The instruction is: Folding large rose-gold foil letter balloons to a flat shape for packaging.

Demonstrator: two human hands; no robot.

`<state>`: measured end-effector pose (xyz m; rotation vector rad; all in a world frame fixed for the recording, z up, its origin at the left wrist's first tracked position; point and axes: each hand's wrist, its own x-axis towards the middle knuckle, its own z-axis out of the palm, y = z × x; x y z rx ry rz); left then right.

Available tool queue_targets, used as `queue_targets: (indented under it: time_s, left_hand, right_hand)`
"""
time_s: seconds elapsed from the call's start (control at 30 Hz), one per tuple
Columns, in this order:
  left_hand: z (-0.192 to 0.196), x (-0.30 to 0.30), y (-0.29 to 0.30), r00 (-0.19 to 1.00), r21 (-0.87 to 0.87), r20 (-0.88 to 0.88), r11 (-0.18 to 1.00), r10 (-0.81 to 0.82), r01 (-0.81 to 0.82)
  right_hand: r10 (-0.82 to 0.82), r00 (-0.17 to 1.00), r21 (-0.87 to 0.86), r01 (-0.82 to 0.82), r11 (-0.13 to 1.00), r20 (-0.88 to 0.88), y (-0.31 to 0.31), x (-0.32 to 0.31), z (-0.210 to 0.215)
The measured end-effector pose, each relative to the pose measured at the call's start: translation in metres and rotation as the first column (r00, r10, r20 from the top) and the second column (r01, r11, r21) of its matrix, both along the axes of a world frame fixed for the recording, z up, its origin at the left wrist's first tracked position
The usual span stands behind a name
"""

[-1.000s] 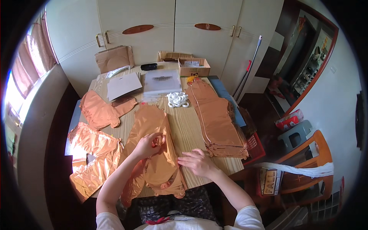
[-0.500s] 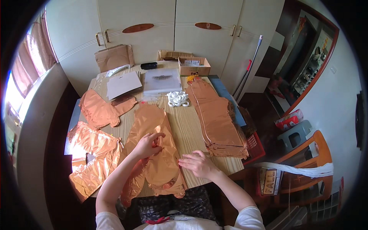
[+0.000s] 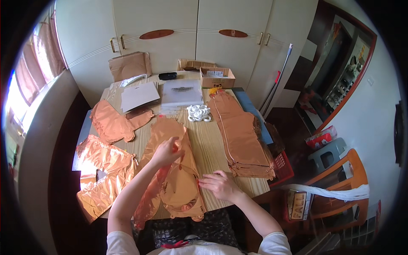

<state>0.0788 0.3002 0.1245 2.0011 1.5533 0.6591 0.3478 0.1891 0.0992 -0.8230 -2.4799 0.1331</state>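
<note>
Left hand [image 3: 168,152], half-open, is over a copper foil balloon [image 3: 182,185] at the counter's [image 3: 209,146] near edge; right hand [image 3: 221,186] touches its side, grip unclear. Dark print [image 3: 182,89] marks plastic sleeves [image 3: 180,99]; bare counter flanks the balloon's right.

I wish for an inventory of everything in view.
table: one, wooden, centre
foil pieces: several, copper, across table
rings: several, white, centre
cards: stacked, grey, back left
plastic sleeves: stacked, clear, beside cards
open box: one, brown, back
tray-like object: one, black, back
cardboard: one, brown, back left
cabinet: one, cream, background
poles: seemingly two, grey and red, right
basket: one, red, right
package: one, red, right
stool: one, grey, right
chair: one, brown, lower right
strands: bundled, white, across chair
left hand: one, bare, over centre foil
right hand: one, bare, by foil's edge
</note>
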Motion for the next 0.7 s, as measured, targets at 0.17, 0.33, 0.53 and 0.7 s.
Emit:
queue_targets:
  time_s: [0.17, 0.33, 0.53, 0.7]
  left_hand:
    - [-0.018, 0.016, 0.049, 0.983, 0.152, -0.171, 0.988, 0.065, -0.039]
    - [-0.027, 0.026, 0.062, 0.974, 0.032, -0.197, 0.994, 0.107, -0.103]
    - [-0.04, 0.02, 0.067, 0.973, 0.091, -0.207, 0.992, 0.102, -0.084]
    - [-0.039, 0.018, 0.063, 0.962, 0.158, -0.248, 0.985, 0.113, -0.074]
  right_hand:
    - [0.005, 1.0, 0.025, -0.005, 1.0, -0.022, 0.001, -0.003, -0.003]
    - [0.005, 0.999, 0.028, -0.004, 1.0, -0.035, 0.002, -0.003, -0.002]
    - [0.004, 0.998, 0.01, -0.003, 1.0, -0.058, 0.0, -0.002, -0.002]
    - [0.015, 0.996, 0.033, -0.012, 0.999, -0.093, 0.003, -0.006, -0.001]
